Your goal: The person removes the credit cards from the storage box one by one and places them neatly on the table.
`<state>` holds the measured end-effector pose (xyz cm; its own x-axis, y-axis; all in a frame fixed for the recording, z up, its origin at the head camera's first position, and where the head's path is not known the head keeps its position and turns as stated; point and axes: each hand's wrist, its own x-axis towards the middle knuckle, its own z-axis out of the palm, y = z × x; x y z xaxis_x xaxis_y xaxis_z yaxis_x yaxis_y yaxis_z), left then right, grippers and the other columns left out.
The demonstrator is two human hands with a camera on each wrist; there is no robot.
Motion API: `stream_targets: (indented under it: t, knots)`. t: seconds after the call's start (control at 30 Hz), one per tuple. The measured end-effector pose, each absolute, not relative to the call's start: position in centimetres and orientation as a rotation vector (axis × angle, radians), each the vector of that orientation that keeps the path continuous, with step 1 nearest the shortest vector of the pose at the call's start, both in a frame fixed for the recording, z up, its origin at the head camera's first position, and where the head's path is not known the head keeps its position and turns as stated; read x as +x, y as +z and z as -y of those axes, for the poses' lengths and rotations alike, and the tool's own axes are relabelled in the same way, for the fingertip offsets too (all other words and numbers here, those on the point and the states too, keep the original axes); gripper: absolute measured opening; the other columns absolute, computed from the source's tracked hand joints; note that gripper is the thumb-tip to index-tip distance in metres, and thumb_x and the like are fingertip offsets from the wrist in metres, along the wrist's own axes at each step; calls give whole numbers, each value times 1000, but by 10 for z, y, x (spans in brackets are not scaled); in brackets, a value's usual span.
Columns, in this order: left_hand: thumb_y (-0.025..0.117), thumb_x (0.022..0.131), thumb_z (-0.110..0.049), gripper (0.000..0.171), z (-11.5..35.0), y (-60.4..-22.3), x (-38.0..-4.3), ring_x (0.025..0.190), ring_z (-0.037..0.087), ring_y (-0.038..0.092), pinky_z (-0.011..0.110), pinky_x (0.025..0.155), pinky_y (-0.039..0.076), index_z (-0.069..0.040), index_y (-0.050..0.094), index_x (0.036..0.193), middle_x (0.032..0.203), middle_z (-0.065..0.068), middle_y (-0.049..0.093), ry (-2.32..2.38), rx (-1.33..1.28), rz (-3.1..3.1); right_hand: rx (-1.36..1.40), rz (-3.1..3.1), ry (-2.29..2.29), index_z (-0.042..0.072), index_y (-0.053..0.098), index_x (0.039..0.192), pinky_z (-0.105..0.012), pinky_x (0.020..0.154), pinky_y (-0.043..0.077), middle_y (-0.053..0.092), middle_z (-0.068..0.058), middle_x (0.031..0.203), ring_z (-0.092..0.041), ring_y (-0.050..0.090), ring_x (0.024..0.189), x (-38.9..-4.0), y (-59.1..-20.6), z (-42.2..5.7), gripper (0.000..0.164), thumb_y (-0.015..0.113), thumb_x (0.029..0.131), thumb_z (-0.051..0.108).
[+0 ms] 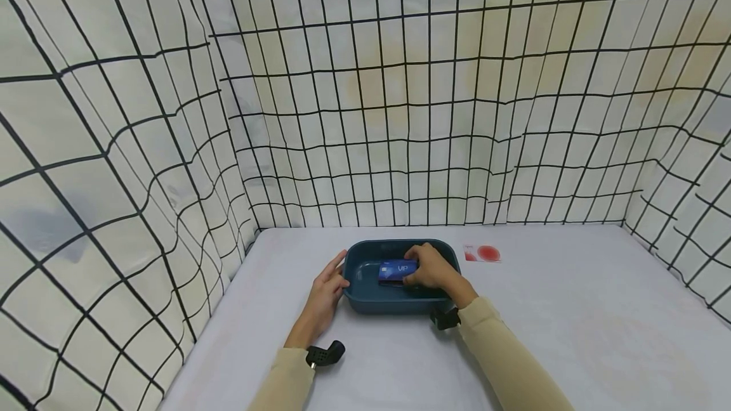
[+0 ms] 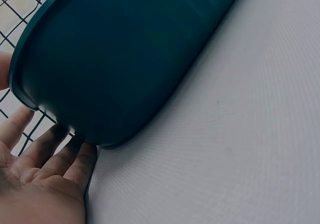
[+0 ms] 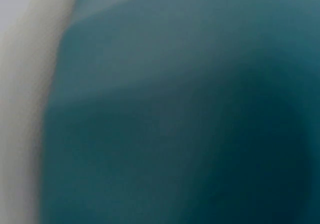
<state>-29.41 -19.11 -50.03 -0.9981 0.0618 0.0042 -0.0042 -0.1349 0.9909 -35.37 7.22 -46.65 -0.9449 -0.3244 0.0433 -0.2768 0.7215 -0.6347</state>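
Note:
A dark teal plastic bin (image 1: 394, 307) stands on the white tabletop, its opening facing up. My left hand (image 1: 324, 297) rests at its left end. In the left wrist view the fingers (image 2: 62, 159) are extended, with their tips against the bin's end wall. My right hand (image 1: 431, 268) reaches inside the bin over its right half. Between its thumb and fingers it pinches the right end of a blue VIP card (image 1: 394, 269). A darker edge shows just under the card. Only the bin's blurred teal surface (image 3: 125, 149) fills most of the right wrist view.
A clear and red card (image 1: 482, 254) lies on the table (image 1: 571, 309) just right of the bin. Black netting (image 1: 377, 106) over white sheeting rises behind the table and along both sides. Each wrist carries a small black camera (image 1: 327, 354).

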Motion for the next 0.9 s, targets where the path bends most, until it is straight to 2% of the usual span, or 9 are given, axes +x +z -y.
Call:
stream_targets:
  t: [0.27,0.57,0.9]
  knots:
    - [51,90,1,71,189,-500,-295,153,32,34,52,126,24,-20,41,157,166,17,32,2354,71,-2015,-528,-2845,-1094,15,68,121,-51,96,51,57,-19,124,-31,58,108,-353,-466,-73,48,87,77,17]
    - [50,92,0,70,190,-500,-295,154,35,31,53,126,23,-20,39,158,167,18,29,2344,85,-2023,-533,-2859,-1123,5,69,123,-41,84,52,61,-14,110,-23,57,95,-354,-465,-75,49,86,79,18]
    - [51,89,1,72,190,-499,-295,153,33,32,53,126,23,-19,40,158,167,18,30,2353,75,-2014,-492,-2845,-1142,4,68,125,-41,85,53,61,-13,111,-23,58,96,-351,-461,-73,51,86,79,16]
